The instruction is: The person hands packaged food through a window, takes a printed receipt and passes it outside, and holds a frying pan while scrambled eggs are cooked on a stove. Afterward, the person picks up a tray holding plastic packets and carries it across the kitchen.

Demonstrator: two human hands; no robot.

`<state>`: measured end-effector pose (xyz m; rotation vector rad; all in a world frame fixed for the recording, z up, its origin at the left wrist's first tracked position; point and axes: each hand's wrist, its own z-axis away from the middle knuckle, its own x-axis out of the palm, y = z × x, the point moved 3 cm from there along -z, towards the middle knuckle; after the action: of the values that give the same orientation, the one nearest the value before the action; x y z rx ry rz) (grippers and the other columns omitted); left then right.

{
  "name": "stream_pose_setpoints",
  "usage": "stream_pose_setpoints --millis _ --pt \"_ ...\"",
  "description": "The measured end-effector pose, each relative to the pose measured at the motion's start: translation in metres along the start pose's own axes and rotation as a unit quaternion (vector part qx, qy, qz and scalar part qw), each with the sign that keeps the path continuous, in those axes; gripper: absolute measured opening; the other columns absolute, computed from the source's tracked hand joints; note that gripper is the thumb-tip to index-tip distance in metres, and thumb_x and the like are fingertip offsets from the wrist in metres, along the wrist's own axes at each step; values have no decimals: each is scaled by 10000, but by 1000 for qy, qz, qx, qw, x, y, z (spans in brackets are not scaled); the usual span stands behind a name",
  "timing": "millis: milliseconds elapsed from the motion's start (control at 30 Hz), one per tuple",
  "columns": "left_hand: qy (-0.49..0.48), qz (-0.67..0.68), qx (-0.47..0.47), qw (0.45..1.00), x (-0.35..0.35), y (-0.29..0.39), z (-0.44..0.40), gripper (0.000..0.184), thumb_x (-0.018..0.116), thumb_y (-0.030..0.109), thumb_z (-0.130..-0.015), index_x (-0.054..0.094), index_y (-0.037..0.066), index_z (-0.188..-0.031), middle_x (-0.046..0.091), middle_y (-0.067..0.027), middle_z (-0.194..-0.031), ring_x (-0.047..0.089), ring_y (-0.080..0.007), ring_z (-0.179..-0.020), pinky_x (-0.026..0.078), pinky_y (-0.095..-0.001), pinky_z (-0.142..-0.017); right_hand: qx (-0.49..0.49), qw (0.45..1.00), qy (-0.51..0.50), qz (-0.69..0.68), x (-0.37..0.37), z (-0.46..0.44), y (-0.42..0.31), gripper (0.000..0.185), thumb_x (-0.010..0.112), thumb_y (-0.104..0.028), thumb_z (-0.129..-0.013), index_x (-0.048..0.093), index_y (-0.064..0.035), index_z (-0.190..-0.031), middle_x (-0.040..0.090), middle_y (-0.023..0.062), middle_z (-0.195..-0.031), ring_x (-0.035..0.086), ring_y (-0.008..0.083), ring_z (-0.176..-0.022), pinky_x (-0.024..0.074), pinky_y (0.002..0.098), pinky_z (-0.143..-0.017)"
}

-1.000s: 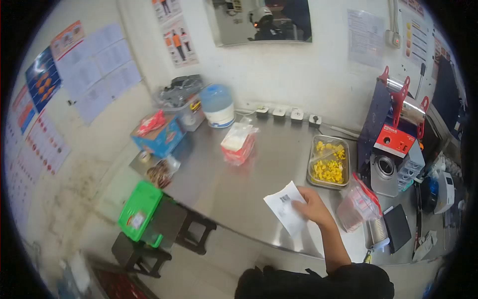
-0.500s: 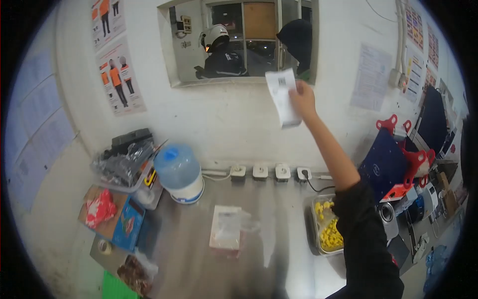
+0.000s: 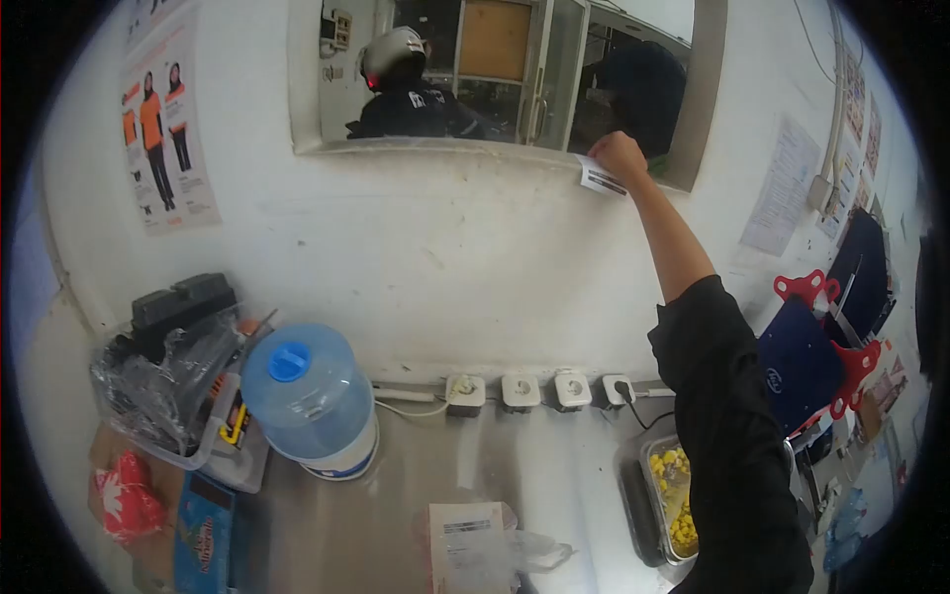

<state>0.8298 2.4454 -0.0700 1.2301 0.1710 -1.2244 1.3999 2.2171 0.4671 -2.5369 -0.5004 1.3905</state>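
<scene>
My right hand (image 3: 617, 155) is stretched far forward, its fingers closed on a white printed receipt (image 3: 601, 178). The slip hangs against the wall just below the lower edge of the window opening (image 3: 445, 148). Most of the paper is hidden by the hand or out of sight past the ledge. Below, on the metal counter (image 3: 396, 515), lies a clear plastic bag (image 3: 539, 550) with a printed paper (image 3: 465, 540) at it. My left hand does not show.
Beyond the opening are a person in a white helmet (image 3: 394, 59) and a dark-clothed person (image 3: 638, 94). A blue water jug (image 3: 307, 386), a plastic bin (image 3: 213, 431) and a blue box (image 3: 203, 535) stand left. Sockets (image 3: 520, 392) line the wall; a tray of yellow pieces (image 3: 653, 475) sits right.
My right hand has moved forward with the receipt, from in front of the wall to the window ledge. The view has shifted closer to the wall.
</scene>
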Motion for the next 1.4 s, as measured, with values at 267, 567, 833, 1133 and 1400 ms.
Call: stream_pose_setpoints --millis 267,567,833,1133,1400 --pt "27 4 7 1000 -10 -10 21 335 463 167 -816 415 15 -1111 495 -184 -1014 517 -226 -819 408 -341 -709 -52 998 -23 37 -18 41 -16 395 444 -348 -731 583 -68 -973 559 164 -997 512 320 -971 364 450 -837" --pt "60 5 38 997 -45 -35 70 372 462 164 -823 388 24 -1160 481 -196 -1063 513 -237 -853 405 -348 -735 -74 992 9 103 -21 73 -5 474 303 -457 -769 522 -177 -1083 415 82 -1154 341 216 -1120 197 585 -875" --pt "296 25 411 862 -139 30 188 407 461 161 -830 364 32 -1203 468 -206 -1107 510 -246 -884 402 -354 -757 -190 900 213 -330 -129 304 16 388 510 -166 -772 425 -19 -1122 468 166 -1113 440 292 -1043 318 384 -879" --pt "-576 325 521 540 -28 266 516 550 541 -106 -696 335 -14 -1199 365 -114 -1152 440 -206 -1037 448 -293 -802 80 858 90 -499 -359 668 210 736 589 -67 -723 125 -82 -1294 465 158 -1105 491 227 -982 358 366 -856" --pt "-774 259 487 310 64 124 861 608 571 -109 -668 331 9 -1213 373 -113 -1148 466 -208 -1011 492 -285 -754 228 918 218 -241 -620 896 361 333 550 -30 -735 498 -28 -1064 548 105 -1006 535 182 -905 433 306 -794"
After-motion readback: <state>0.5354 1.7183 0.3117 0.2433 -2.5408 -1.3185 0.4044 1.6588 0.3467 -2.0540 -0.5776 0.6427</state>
